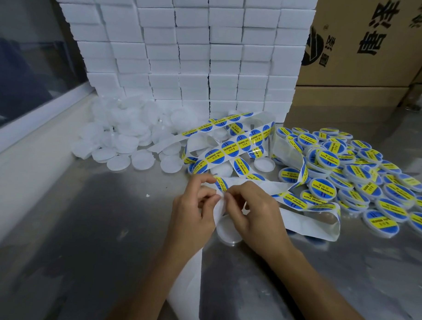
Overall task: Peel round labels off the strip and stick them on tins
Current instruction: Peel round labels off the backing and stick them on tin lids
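1. nearest the camera, a smooth white run of bare backing paper (189, 274) trails down between the two forearms over the dull grey metal table (83, 227)
2. the left hand (191, 207) has its thumb and forefinger curled into a pinch on the glossy strip (229, 151) where it bends
3. the right hand (253, 211) pinches with curled fingertips at the edge of a round blue and yellow label (220, 183) on that strip, just beside the left thumb
4. under both hands lies a flat round white tin (226, 232), plain on top, partly hidden by the paper
5. the strip loops away in loose curls to the right and back, carrying more oval-looking labels printed "soldering paste"
6. right of the loops, a heap of labelled tins (348, 169) lies overlapping, shiny lidded discs
7. to the left, a pile of unlabelled tins (129, 138), matte translucent white
8. behind, a wall of stacked white boxes (185, 51), crisp-edged, and brown cardboard cartons (364, 45) with dark print
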